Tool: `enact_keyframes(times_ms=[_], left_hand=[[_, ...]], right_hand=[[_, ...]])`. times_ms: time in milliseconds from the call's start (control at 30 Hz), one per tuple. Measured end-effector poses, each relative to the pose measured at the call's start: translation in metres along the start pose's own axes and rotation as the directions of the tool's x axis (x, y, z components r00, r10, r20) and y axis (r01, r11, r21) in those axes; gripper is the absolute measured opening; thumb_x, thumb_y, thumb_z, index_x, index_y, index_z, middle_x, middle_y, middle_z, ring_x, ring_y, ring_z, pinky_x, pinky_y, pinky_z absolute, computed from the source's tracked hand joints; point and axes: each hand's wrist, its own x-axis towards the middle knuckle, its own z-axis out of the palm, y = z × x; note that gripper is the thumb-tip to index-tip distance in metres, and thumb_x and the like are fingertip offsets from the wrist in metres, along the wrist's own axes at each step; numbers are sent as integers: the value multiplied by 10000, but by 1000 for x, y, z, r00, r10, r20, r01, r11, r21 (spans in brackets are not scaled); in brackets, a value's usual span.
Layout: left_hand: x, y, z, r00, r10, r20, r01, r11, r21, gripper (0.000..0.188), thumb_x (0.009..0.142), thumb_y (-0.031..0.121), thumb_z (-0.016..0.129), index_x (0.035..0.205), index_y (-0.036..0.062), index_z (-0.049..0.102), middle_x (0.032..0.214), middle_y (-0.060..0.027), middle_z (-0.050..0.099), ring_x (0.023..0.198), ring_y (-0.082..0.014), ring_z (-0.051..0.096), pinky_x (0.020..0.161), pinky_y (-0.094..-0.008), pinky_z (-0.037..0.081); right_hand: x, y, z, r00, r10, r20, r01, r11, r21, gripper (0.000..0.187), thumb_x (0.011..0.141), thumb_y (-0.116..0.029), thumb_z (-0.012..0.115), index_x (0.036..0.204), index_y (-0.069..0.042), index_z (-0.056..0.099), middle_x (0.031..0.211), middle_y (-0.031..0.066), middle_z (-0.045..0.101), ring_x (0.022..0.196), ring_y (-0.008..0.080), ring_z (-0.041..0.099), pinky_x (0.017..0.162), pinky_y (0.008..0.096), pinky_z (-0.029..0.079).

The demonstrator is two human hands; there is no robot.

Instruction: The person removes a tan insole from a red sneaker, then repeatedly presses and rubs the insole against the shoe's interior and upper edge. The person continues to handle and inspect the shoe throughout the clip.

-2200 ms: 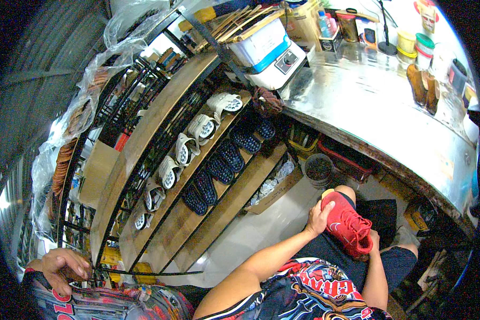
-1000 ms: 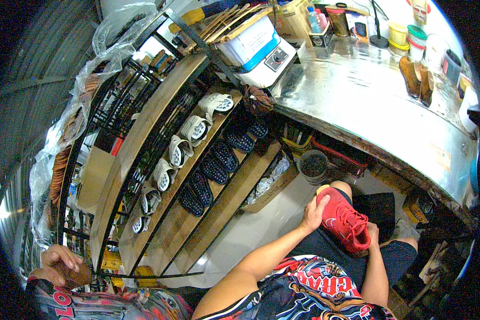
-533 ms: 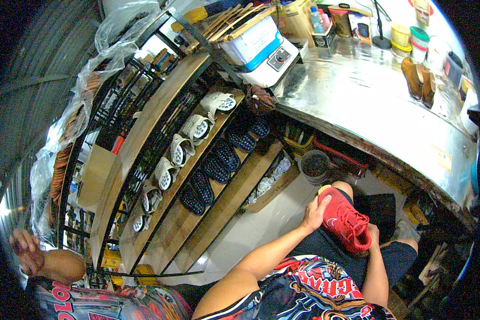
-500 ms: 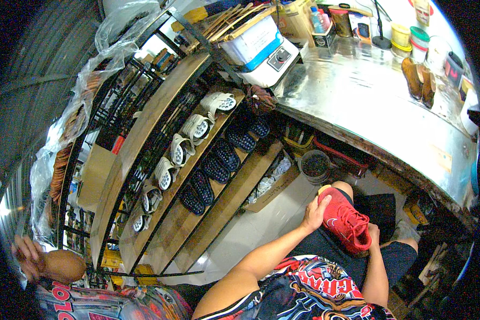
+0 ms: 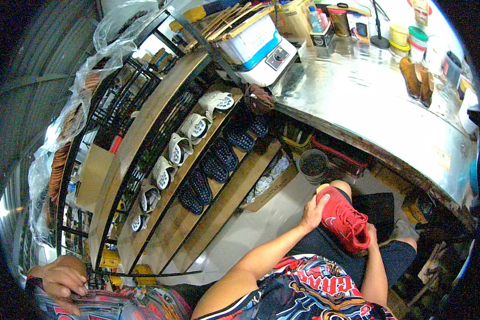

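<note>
A red lace-up sneaker (image 5: 340, 220) lies tilted over my lap, its toe pointing away to the upper left and its opening toward me. My left hand (image 5: 314, 212) is closed round the toe end, thumb on top of the upper. At the heel, my right hand (image 5: 372, 237) grips the back right side; its fingers are partly hidden by the shoe. A pale yellowish edge (image 5: 321, 188) shows at the toe beside my left fingers.
On the left, a shelf rack holds white shoes (image 5: 164, 173) and dark blue slippers (image 5: 216, 166). A metal-topped table (image 5: 352, 90) carries brown shoe forms (image 5: 416, 82) and tubs. Below it stands a bucket (image 5: 313, 165). Another person's hand (image 5: 64, 280) is at lower left.
The other person's hand at lower left has come down and toward the right. My hands and the red sneaker have hardly moved.
</note>
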Motion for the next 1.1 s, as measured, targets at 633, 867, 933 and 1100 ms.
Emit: enact_keyframes(times_ms=[633, 867, 933, 1100], left_hand=[[-2, 4, 0, 999, -1, -33, -2, 995, -99, 494, 1081, 408, 650, 1343, -7, 701, 1243, -166, 776, 1177, -247, 715, 1035, -379, 524], [1, 0, 1, 999, -47, -28, 43, 989, -144, 498, 1075, 408, 657, 1353, -4, 701, 1271, -170, 769, 1198, -254, 710, 1044, -386, 522], [1, 2, -1, 1000, -26, -1, 26, 993, -119, 485, 1088, 391, 637, 1367, -3, 684, 1288, -136, 750, 1203, -231, 690, 1054, -372, 515], [-4, 16, -2, 999, -28, 21, 29, 998, -64, 477, 1103, 387, 606, 1363, -8, 667, 1299, -99, 726, 1205, -214, 661, 1073, -359, 495]], right_hand=[[-7, -30, -4, 989, 142, -34, -142, 990, -18, 391, 978, -453, 687, 1017, -90, 825, 1026, 211, 781, 1001, 398, 762, 884, 478, 586], [-4, -29, -6, 989, 142, -32, -143, 989, -30, 354, 973, -402, 683, 1070, -94, 828, 1073, 190, 795, 1044, 393, 761, 941, 479, 591], [-4, -28, -4, 983, 179, -45, -182, 980, -85, 351, 970, -389, 682, 1088, -92, 827, 1097, 192, 795, 1058, 398, 757, 956, 483, 589], [-5, -30, -6, 987, 157, -37, -158, 987, -32, 350, 964, -373, 682, 1104, -88, 828, 1112, 198, 794, 1077, 398, 754, 991, 487, 580]])
